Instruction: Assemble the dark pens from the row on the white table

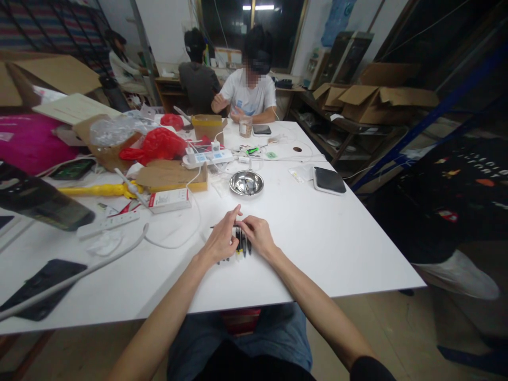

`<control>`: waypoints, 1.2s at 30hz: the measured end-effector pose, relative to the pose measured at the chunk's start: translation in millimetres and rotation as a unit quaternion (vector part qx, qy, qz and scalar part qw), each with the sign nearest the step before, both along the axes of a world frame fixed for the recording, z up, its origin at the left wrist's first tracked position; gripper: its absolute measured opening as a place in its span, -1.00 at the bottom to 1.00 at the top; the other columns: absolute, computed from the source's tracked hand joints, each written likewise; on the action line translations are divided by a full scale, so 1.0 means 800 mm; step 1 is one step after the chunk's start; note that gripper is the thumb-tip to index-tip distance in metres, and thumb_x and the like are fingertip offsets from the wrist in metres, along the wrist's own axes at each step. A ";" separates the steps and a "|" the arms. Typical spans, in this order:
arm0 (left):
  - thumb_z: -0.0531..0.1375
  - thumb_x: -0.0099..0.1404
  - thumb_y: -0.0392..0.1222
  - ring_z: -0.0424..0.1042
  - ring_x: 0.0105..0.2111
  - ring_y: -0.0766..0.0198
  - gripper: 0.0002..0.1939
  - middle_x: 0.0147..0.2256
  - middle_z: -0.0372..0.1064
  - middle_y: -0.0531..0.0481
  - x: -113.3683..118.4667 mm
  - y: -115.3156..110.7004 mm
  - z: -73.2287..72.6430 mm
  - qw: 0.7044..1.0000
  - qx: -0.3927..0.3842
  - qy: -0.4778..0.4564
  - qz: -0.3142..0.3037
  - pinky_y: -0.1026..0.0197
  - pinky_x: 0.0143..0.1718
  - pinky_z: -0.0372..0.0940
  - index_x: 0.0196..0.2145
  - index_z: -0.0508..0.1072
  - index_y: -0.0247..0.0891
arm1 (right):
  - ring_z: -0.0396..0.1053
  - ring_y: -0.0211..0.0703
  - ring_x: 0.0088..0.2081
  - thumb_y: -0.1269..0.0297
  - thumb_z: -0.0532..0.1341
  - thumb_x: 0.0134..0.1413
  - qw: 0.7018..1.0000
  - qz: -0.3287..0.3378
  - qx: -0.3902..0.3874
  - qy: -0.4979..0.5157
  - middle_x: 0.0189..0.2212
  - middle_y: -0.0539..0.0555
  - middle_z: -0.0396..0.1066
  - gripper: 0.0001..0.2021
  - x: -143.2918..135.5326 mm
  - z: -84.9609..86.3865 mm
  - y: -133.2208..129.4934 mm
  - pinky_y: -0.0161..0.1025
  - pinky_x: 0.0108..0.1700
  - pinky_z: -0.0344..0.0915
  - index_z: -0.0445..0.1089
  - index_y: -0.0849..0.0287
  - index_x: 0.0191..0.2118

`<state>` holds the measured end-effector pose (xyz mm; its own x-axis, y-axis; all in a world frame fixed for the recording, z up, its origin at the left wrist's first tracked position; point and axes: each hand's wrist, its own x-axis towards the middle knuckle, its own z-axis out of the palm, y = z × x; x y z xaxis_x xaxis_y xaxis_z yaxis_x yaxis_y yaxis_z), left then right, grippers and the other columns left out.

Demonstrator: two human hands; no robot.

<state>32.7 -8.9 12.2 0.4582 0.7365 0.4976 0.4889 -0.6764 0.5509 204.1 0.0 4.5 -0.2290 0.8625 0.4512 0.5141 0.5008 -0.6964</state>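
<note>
My left hand and my right hand are close together above the white table. A dark, thin pen lies crosswise between them, its narrow end poking out left of my left hand. My right fingertips are closed on the pen. My left hand's index finger points forward, its thumb is bent, and the other fingers seem wrapped round the pen, partly hidden. Several black pens, one with a yellow part, lie side by side under my hands. Just beyond sits a shiny metal bowl with small dark pieces in it.
To the left are a white box, a cardboard tray, a power strip, cables, a dark bottle and red bags. A black-topped device lies right. Across the table sits a person.
</note>
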 end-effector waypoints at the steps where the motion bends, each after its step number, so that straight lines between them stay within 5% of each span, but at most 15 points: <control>1: 0.03 -0.02 -0.52 0.31 0.08 0.09 0.11 0.18 0.16 -0.18 0.002 0.000 0.000 1.000 0.006 -0.003 -0.008 -0.04 0.11 0.32 0.42 -0.34 -0.09 | 0.30 -0.22 -0.47 0.12 0.09 0.37 1.000 -0.018 -0.006 -0.016 -0.50 0.03 0.40 -0.63 0.000 0.001 0.000 -0.29 -0.33 0.20 0.46 0.18 -0.40; 10: 0.05 0.00 -0.49 -0.01 0.33 -0.05 0.09 0.34 -0.13 -0.23 0.008 -0.002 0.002 1.000 0.021 -0.005 -0.015 -0.19 0.28 0.14 0.43 -0.33 -0.13 | 0.30 -0.21 -0.41 0.09 0.24 0.25 0.996 0.065 0.009 0.053 -0.40 0.03 0.40 -0.76 0.005 0.006 0.001 -0.28 -0.30 0.24 0.51 0.16 -0.23; 15: 0.03 0.36 -0.33 0.17 0.23 0.07 -0.39 0.18 0.24 -0.18 -0.013 0.013 0.007 0.994 0.076 -0.020 0.082 -0.12 0.26 0.12 0.34 0.07 -0.18 | 0.33 -0.20 -0.39 0.11 0.32 0.15 0.989 0.016 -0.003 0.146 -0.39 0.05 0.43 -0.79 0.012 0.010 0.006 -0.27 -0.32 0.26 0.54 0.17 -0.29; 18: 0.05 0.44 -0.19 0.31 0.03 0.08 -0.75 -0.15 0.48 -0.09 -0.023 0.018 0.005 0.990 0.096 0.014 0.101 -0.07 0.11 0.19 -0.02 0.45 -0.21 | 0.37 -0.17 -0.34 0.11 0.35 0.09 0.984 -0.003 -0.025 0.175 -0.38 0.06 0.45 -0.79 0.016 0.009 0.009 -0.27 -0.32 0.28 0.54 0.17 -0.33; 21: 0.04 0.47 -0.12 0.33 -0.14 0.11 -0.74 -0.31 0.48 -0.06 -0.026 0.018 0.003 0.989 0.086 0.026 0.115 0.01 -0.03 0.21 -0.25 0.49 -0.23 | 0.38 -0.18 -0.34 0.11 0.33 0.08 0.979 0.021 -0.069 0.192 -0.35 0.05 0.45 -0.77 0.018 0.007 0.008 -0.29 -0.33 0.30 0.52 0.17 -0.26; 26: 0.09 0.44 -0.11 0.34 -0.16 0.15 -0.79 -0.29 0.47 -0.03 -0.025 0.013 0.003 0.988 0.075 -0.016 0.137 0.06 -0.07 0.19 -0.24 0.48 -0.22 | 0.26 -0.31 -0.57 0.06 0.26 0.11 0.958 0.079 -0.162 0.223 -0.39 -0.03 0.39 -0.68 0.021 0.005 0.002 -0.32 -0.50 0.26 0.40 0.18 -0.13; 32: 0.15 0.40 -0.09 0.35 -0.14 0.15 -0.82 -0.25 0.48 -0.03 -0.023 0.006 0.000 0.988 0.073 -0.015 0.138 0.05 -0.04 0.19 -0.23 0.50 -0.20 | 0.14 -0.29 -0.57 -0.05 0.13 0.23 0.980 -0.005 -0.135 0.145 -0.65 -0.08 0.20 -0.57 0.024 0.003 -0.001 -0.33 -0.48 0.11 0.42 0.23 -0.45; 36: 0.17 0.39 -0.10 0.36 -0.14 0.16 -0.84 -0.24 0.48 -0.03 -0.026 0.007 0.000 0.983 0.095 -0.029 0.157 0.05 -0.02 0.19 -0.23 0.51 -0.20 | 0.21 -0.28 -0.50 0.00 0.14 0.24 0.981 0.026 -0.120 0.148 -0.55 -0.05 0.31 -0.63 0.024 0.003 -0.002 -0.34 -0.43 0.15 0.47 0.23 -0.28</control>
<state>12.2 -3.2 12.2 0.1907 0.7287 0.6578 0.6611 -0.5906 0.4627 223.3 -1.7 7.1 -0.1649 0.9425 0.2905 0.2497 0.3249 -0.9122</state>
